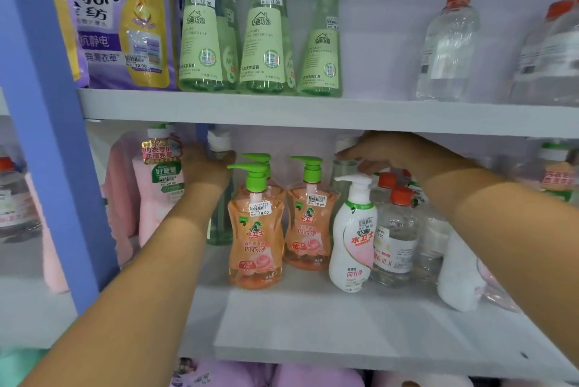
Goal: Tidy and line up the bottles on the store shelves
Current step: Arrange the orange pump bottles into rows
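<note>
Two bare forearms reach over the grey lower shelf board [313,324]: the left hand [210,164] grips the neck of a tall green clear-plastic bottle [219,223] at the back, the right hand [376,151] curls on another white-capped green bottle [343,167] behind the front row. That row holds three orange pump bottles [255,239], one white pump bottle [352,242] and clear orange-capped bottles [394,239]; five green bottles [266,42] stand above

The upper shelf holds three front-row green bottles [200,29] and two purple pouches [125,20]. Below stand three orange pump bottles [255,230] and one white pump bottle [352,236].
</note>
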